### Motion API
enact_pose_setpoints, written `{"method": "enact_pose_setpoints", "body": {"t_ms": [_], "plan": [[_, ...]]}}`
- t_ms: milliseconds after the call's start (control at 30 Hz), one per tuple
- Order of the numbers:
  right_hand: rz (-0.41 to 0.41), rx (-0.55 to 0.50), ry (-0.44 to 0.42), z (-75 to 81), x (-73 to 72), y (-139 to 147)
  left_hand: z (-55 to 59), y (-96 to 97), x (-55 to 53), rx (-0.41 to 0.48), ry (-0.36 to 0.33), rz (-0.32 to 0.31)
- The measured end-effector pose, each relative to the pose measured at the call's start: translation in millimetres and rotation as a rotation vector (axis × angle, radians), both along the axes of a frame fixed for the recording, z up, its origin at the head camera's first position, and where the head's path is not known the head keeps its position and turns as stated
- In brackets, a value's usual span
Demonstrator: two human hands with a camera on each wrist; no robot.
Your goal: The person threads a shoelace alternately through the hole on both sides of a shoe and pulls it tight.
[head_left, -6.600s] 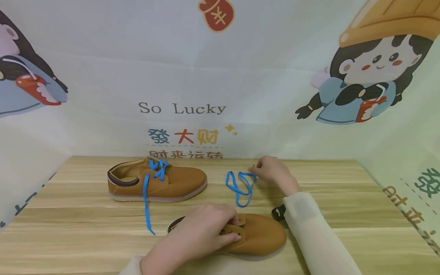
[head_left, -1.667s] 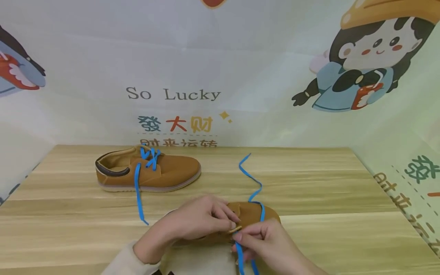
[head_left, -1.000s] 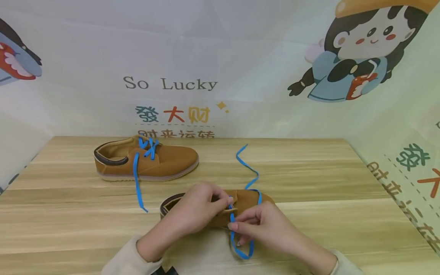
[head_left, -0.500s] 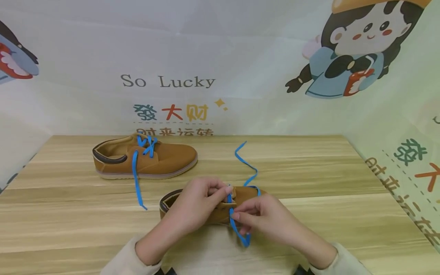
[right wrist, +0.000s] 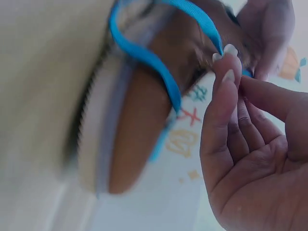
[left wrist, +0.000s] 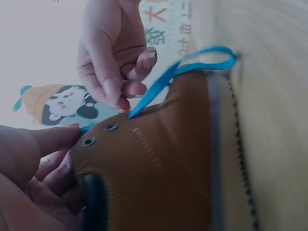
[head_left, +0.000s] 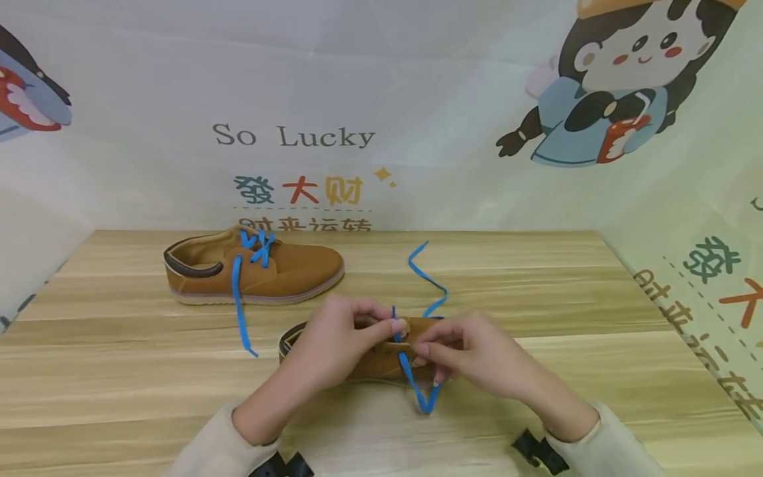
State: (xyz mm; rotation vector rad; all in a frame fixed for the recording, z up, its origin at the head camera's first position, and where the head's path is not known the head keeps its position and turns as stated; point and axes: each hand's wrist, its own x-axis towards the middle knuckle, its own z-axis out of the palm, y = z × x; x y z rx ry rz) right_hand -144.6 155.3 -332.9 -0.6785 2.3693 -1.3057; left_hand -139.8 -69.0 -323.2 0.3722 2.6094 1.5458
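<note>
A brown shoe (head_left: pixel 369 366) lies on the wooden table between the hands, toe to the right. Its blue shoelace (head_left: pixel 410 372) passes through the front eyelet of the near flap and loops down over the shoe's side. My left hand (head_left: pixel 334 341) pinches the lace above the eyelet, and a short tip sticks up past the fingers. The right hand (head_left: pixel 485 354) has its thumb and forefinger at the front edge of the flap, holding it beside the lace. In the left wrist view, two bare eyelets (left wrist: pixel 100 134) show behind the laced one.
A second brown shoe (head_left: pixel 304 268), partly laced in blue, stands at the back left with one lace end hanging onto the table (head_left: pixel 536 278). The working lace's other end trails behind the near shoe. A printed cloth (head_left: pixel 417 79) encloses the back and sides.
The lace was picked up from the table and threaded through the near flap. Lately my left hand has drawn it upward, and the right hand has slid from the lace up to the flap edge.
</note>
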Motion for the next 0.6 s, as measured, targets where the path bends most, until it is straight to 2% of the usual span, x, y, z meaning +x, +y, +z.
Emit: {"method": "enact_pose_setpoints", "body": {"t_ms": [133, 267, 433, 600], "plan": [[-0.041, 0.040, 0.107, 7.6, -7.5, 5.8, 10.8, -9.5, -5.7, 0.035, 0.037, 0.012], [-0.058, 0.108, 0.253, 6.4, -16.5, 4.0, 26.2, -26.8, -7.5, 0.046, 0.084, 0.078], [-0.041, 0.202, 0.443, 5.3, -29.3, -0.3, 43.9, -42.8, -3.8, 0.090, 0.116, 0.151], [0.038, 0.338, 0.541, 7.4, -39.1, -7.4, 55.7, -53.5, 4.5, 0.199, 0.149, 0.186]]}}
